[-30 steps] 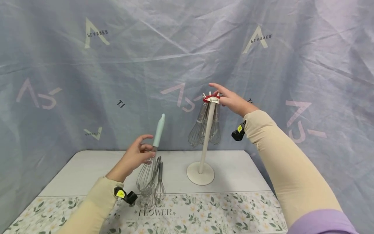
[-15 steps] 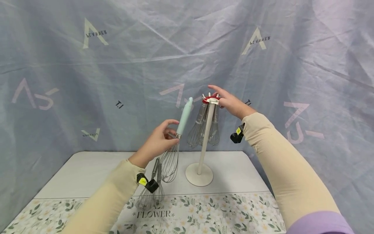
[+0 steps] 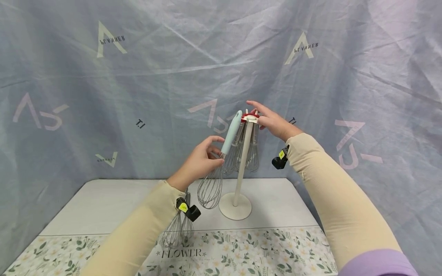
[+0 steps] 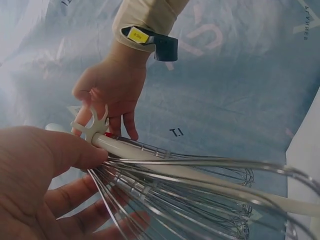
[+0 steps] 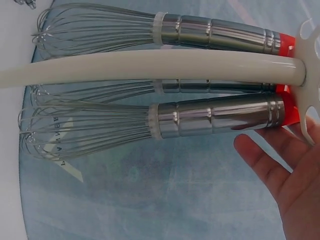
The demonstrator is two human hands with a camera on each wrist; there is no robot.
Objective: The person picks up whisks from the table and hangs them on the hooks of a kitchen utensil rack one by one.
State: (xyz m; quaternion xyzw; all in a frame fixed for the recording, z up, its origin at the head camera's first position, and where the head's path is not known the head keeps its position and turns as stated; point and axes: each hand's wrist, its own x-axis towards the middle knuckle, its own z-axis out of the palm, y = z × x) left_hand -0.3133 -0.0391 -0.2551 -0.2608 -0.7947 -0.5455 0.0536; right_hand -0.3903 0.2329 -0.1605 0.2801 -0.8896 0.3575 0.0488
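Note:
My left hand [image 3: 205, 158] pinches a whisk with a mint-green handle [image 3: 232, 132] where its wires [image 4: 210, 165] meet the handle. The whisk leans right, wires down, its handle tip overlapping the stand's top in the head view. My right hand [image 3: 274, 122] holds the top of a cream utensil stand [image 3: 243, 161] at its hooks [image 4: 97, 120], index finger extended. Several metal whisks [image 5: 220, 115] hang there by red ends [image 5: 290, 107], beside the pole. In the right wrist view, my right fingers [image 5: 262, 162] are close to the lowest whisk's red end.
Two metal whisks [image 3: 177, 230] lie on the table, partly behind my left forearm. The stand's round base [image 3: 235, 211] rests on the white part of the table [image 3: 114, 203]. A floral mat [image 3: 259, 249] covers the front, and a grey-blue curtain [image 3: 155, 92] hangs behind.
My left hand has carried the mint-handled whisk right and upward, from above the lying whisks to beside the stand's top. My right hand stays at the stand.

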